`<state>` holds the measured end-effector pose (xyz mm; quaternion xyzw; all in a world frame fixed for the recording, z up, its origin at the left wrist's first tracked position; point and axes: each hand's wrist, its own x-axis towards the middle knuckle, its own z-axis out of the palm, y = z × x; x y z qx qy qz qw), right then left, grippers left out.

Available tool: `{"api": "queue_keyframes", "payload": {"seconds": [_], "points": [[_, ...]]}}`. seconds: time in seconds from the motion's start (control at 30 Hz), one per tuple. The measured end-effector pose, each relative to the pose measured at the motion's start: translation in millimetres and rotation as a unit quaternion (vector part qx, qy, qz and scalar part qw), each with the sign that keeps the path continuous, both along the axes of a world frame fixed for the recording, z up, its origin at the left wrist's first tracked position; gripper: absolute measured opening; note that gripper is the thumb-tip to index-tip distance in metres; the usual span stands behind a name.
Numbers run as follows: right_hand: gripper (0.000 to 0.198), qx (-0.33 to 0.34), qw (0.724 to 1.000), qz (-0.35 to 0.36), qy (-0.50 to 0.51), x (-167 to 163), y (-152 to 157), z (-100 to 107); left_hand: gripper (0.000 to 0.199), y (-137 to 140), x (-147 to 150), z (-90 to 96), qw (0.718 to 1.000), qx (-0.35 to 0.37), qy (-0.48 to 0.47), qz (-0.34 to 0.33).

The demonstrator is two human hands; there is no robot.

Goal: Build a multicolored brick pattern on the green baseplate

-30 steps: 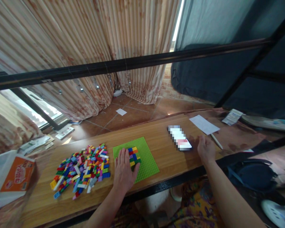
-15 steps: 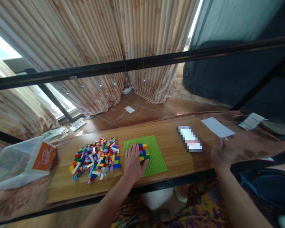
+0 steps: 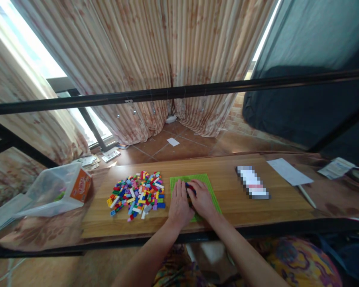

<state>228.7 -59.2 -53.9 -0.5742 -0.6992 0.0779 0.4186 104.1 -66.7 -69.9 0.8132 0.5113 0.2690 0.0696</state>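
Observation:
A green baseplate [image 3: 212,187] lies on the wooden board, and a small block of joined coloured building bricks [image 3: 191,191] sits on it, mostly hidden under both hands. My left hand [image 3: 179,205] rests along the block's left side, its fingers stretched out flat and together. From the right, my right hand [image 3: 202,199] bends its fingers over the bricks; its thumb is hidden. The two hands meet at the block. Left of the plate spreads a pile of loose building bricks [image 3: 139,193] in many colours.
A clear plastic bin [image 3: 54,195] with an orange label stands at the far left. On the right are a pixelated phone [image 3: 253,182], a white sheet of paper [image 3: 288,171], a white pen [image 3: 307,196] and a crumpled packet [image 3: 337,167]. A black rail [image 3: 191,92] crosses behind the table.
My right hand has left the pen by the paper and moved left onto the bricks. My left hand stays at the block. The camera view has shifted, moving the scene rightward.

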Motion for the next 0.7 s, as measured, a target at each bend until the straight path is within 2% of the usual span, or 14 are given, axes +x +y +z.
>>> {"api": "queue_keyframes", "payload": {"seconds": [0.13,0.4,0.7], "points": [[0.030,-0.001,1.000,-0.006,-0.010,-0.2,8.4,-7.7,0.081,-0.7,1.5,2.2,0.999,-0.031,-0.001,0.027],[0.031,-0.015,1.000,-0.008,-0.012,4.5,7.5,-19.3,0.084,-0.5,3.2,12.8,0.995,-0.089,0.018,0.030],[0.030,-0.022,1.000,0.001,-0.013,4.3,6.6,-16.6,0.079,1.1,0.1,10.7,0.996,-0.076,0.027,0.021]]}}
